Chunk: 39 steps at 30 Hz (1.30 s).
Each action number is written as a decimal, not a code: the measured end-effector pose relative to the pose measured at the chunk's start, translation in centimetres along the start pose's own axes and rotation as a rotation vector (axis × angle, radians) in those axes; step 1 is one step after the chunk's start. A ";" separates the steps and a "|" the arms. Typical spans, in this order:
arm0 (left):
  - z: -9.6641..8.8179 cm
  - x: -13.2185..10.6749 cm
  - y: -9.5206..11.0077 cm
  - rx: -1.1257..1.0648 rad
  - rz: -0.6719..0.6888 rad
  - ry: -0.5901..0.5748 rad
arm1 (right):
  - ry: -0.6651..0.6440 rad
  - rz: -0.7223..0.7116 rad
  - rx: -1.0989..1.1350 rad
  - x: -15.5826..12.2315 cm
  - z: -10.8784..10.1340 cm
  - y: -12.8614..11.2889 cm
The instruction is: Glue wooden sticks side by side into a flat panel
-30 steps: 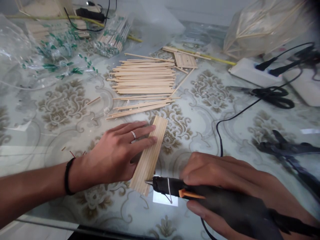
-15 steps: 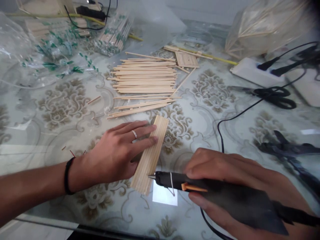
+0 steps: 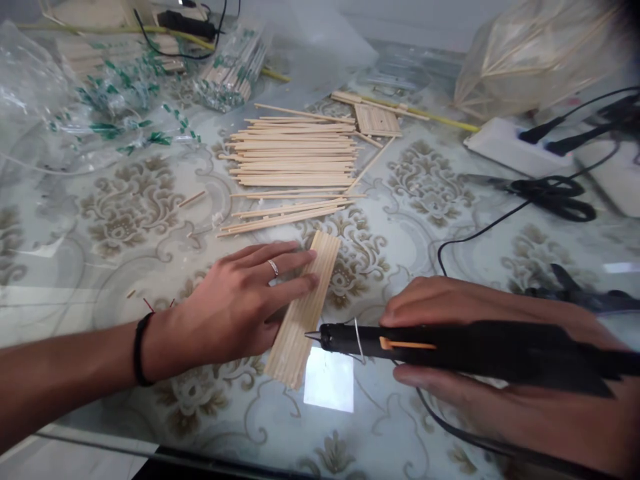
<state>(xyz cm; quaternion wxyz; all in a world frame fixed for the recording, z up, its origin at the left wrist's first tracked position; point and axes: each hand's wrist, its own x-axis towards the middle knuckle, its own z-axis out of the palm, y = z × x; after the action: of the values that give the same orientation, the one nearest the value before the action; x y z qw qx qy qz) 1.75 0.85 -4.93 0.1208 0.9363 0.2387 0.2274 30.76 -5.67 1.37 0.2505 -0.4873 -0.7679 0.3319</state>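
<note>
My left hand (image 3: pixel 245 297) lies with outstretched fingers across a narrow panel of bamboo sticks (image 3: pixel 303 327) set side by side. Its fingertips press on the panel's upper face, and the thumb is by the left edge. The panel lies slanted on the patterned table. In my right hand (image 3: pixel 500 313) is a black hot glue gun (image 3: pixel 465 350) with an orange switch and a wire stand. Its metal nozzle points left, at the panel's right edge in the lower half; whether it touches I cannot tell.
A row of loose bamboo sticks (image 3: pixel 295 157) lies beyond the panel, with a small stick square (image 3: pixel 377 120) behind. Scissors (image 3: pixel 540 190), pliers (image 3: pixel 575 290) and a white power strip (image 3: pixel 515 147) are at right. Plastic wrappers (image 3: pixel 115 87) cover the left back. A cord (image 3: pixel 480 233) crosses the right side.
The glue gun has swung closer to level, its back end rising, and its nozzle has shifted slightly up and right along the panel. My left hand stays on the panel.
</note>
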 end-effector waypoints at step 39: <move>-1.2 0.1 -0.1 -0.104 -0.019 -0.033 | -0.017 -0.020 0.137 -0.2 2.2 -1.7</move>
<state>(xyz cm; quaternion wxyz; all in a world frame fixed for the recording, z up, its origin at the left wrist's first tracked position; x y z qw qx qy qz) 1.18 1.09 -3.90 0.1753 0.9302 0.2336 0.2226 28.30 -6.94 1.22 0.2799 -0.4584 -0.7505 0.3851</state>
